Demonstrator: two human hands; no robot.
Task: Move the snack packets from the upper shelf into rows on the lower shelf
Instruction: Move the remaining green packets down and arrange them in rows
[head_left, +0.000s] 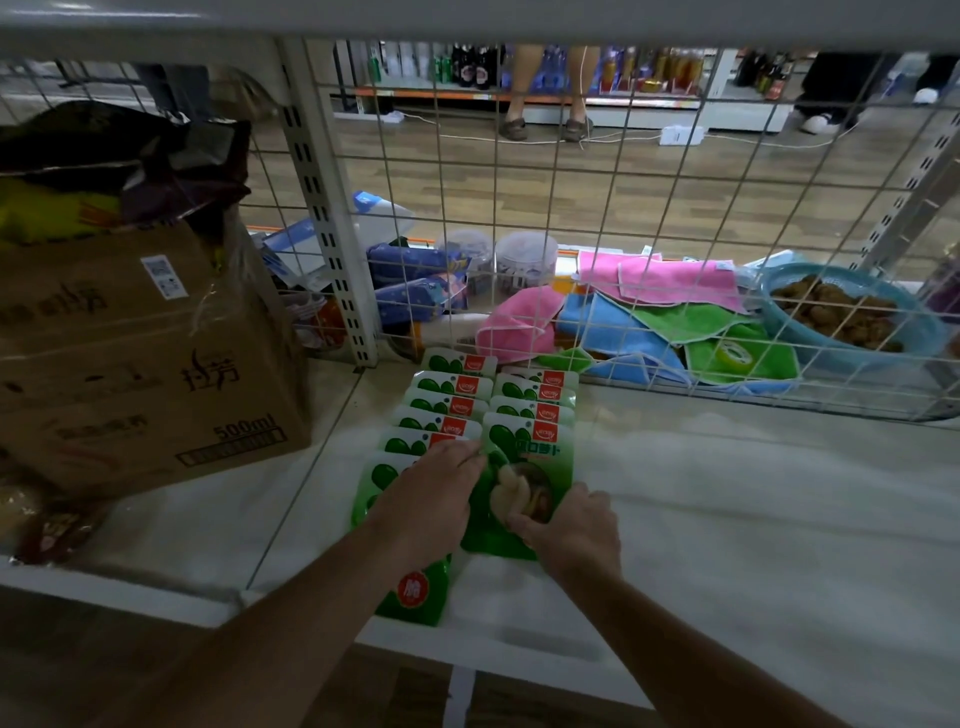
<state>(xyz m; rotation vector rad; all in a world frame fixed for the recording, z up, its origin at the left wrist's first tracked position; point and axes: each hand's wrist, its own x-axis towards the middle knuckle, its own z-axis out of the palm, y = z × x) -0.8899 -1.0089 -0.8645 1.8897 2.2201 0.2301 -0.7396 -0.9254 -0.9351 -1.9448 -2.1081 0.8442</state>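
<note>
Where the far-left edge cuts them off, dark and yellow bags (78, 171) sit heaped on a brown cardboard box (140, 358); its print reads "500ml", and the rest of its lettering is too dim to make out. Near it, at the shelf's front corner, a reddish wrapped item (57, 530) is blurred beyond reading.

On the white lower shelf (727, 519), the green snack packets (447, 405) lie in two overlapping rows running from far to near, each showing only its top strip with a red logo tile. The left hand (431, 499) lies flat, fingers loosely spread, over the nearest packet of the left row (415, 592), hiding most of it; a red round label with one white character shows below the wrist. The right hand (571, 525) pinches the near edge of the front packet of the right row (524, 467), which carries large white characters and a clear window with pale slices inside.

Behind the wire grid (623, 208), folded pink, blue and green cloths (670, 312) lie on the far side, and a blue basket (852, 312) of brown lumps is partly cut by the right edge.
</note>
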